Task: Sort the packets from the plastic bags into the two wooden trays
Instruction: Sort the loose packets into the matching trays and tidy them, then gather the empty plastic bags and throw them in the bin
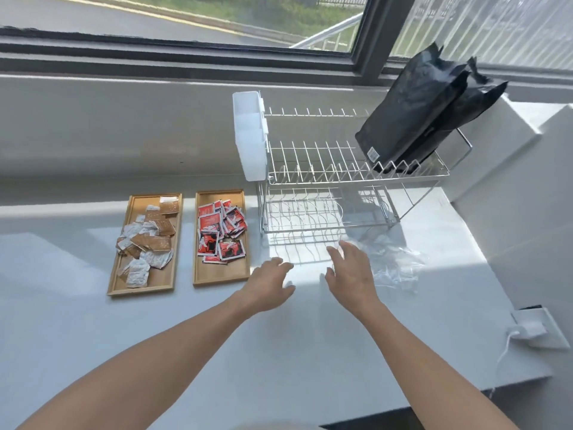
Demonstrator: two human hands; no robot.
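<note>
Reaching forward over the white counter point(310, 336), both bare forearms stretch out from the bottom edge. The left hand point(269, 287) is palm down with its fingers loosely spread and slightly curled, holding nothing, just off the near right corner of the right wooden tray point(221, 277). The right hand point(352, 273) is also palm down with fingers fanned apart and empty; its fingertips lie beside the crumpled clear plastic bags point(392, 262), and whether they touch the plastic cannot be told.

Those bags lie flat and transparent on the counter in front of the dish rack point(344, 178), partly in its shadow; no packets can be made out inside them.

Left of the hands, the two trays sit side by side, close but apart. The right tray holds a heap of red packets point(221, 232) filling its far and middle part, with the near end bare. The left wooden tray point(142, 288) holds brown and white packets point(145, 240) scattered along most of its length.

The wire dish rack stands behind the bags, with a white plastic holder point(251, 135) hung on its left end and two black pouches point(424, 110) leaning upright in its upper right slots. A white wall outlet point(538, 327) with a plugged-in cable sits at the right edge. A window point(186, 20) runs along the back.
</note>
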